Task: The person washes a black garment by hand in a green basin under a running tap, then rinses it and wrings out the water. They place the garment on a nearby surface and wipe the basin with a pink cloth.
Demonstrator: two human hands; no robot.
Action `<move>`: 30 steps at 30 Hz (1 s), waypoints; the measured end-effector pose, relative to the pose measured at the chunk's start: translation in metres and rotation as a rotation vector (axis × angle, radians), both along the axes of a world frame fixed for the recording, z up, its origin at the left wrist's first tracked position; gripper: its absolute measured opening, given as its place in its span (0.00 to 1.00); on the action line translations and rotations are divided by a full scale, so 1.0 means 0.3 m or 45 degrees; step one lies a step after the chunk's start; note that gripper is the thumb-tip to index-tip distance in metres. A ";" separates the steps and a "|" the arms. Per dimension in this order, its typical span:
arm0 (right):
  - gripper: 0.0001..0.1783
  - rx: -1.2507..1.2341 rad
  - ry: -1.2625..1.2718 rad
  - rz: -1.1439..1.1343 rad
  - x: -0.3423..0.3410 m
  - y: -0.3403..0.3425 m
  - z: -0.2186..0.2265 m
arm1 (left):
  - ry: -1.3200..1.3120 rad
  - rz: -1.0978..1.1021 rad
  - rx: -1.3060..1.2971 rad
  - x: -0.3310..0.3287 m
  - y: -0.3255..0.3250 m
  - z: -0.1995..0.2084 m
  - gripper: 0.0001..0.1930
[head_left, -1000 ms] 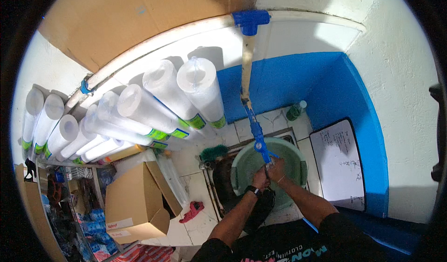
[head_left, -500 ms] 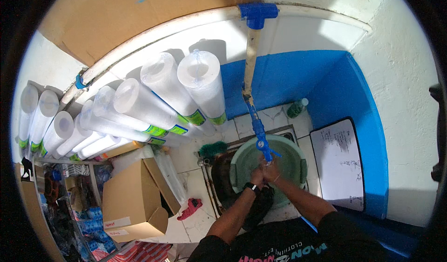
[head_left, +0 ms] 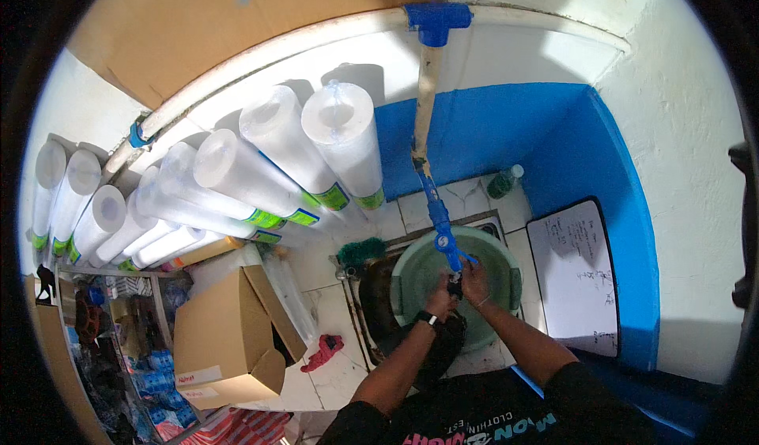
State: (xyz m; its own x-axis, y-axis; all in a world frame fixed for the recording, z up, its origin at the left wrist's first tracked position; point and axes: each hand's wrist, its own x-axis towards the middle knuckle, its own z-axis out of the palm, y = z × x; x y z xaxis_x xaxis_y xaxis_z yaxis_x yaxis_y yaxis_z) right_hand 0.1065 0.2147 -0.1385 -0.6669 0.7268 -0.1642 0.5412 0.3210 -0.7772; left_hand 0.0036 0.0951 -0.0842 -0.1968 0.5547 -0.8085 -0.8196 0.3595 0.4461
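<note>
Both hands meet over the green basin [head_left: 506, 265] in the sink, right under the blue tap [head_left: 444, 239] at the foot of the pipe [head_left: 427, 81]. The left hand [head_left: 439, 296] and right hand [head_left: 474, 280] are pressed together around a small dark thing [head_left: 455, 289], which sits between the fingers just below the spout; what it is I cannot tell (too small and shadowed). Judging by how it is pinched from both sides, it is light and probably wet, so likely slippery, and a grip close around its middle with the fingertips looks safest. The left wrist wears a dark watch [head_left: 426, 318]. Along the wall above the counter hangs a row of white cylindrical filter cartridges [head_left: 344, 141] wrapped in clear plastic, each with a green and yellow label band at its lower end. A green bottle [head_left: 503, 182] stands in the tiled corner by the blue wall. A whiteboard [head_left: 575, 275] with handwritten lines leans at the right. A green brush [head_left: 362, 251] lies at the sink's edge, a red rag [head_left: 324, 352] lies on the tiles, and an open cardboard box [head_left: 225, 342] with a white sticker sits left.
</note>
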 end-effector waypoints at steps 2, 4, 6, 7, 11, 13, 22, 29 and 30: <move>0.29 -0.154 0.188 -0.185 0.005 -0.021 0.047 | -0.127 0.052 0.020 -0.015 -0.016 0.009 0.29; 0.28 -0.530 0.284 -0.474 -0.011 -0.068 0.098 | -0.278 0.098 0.075 -0.025 -0.019 -0.001 0.29; 0.24 -0.546 0.257 -0.514 -0.030 -0.111 0.155 | -0.254 0.071 0.220 -0.024 -0.004 -0.016 0.30; 0.20 -0.311 0.216 -0.382 -0.032 -0.129 0.188 | -0.221 0.076 0.188 -0.018 0.009 -0.021 0.30; 0.17 0.374 0.218 -0.033 -0.039 -0.135 0.300 | 0.123 0.256 0.085 0.024 0.040 -0.016 0.27; 0.17 0.279 -0.095 0.140 -0.043 -0.130 0.332 | -0.006 0.226 0.148 0.037 0.032 -0.009 0.26; 0.19 0.522 -0.342 0.252 -0.075 -0.100 0.192 | 1.018 -0.751 0.037 0.000 0.023 -0.051 0.21; 0.19 0.377 -0.348 0.168 -0.077 -0.095 0.169 | 1.438 -0.720 0.084 0.018 -0.025 -0.164 0.18; 0.19 0.289 -0.249 0.088 -0.075 -0.106 0.188 | 1.409 -0.800 0.072 0.022 -0.035 -0.181 0.18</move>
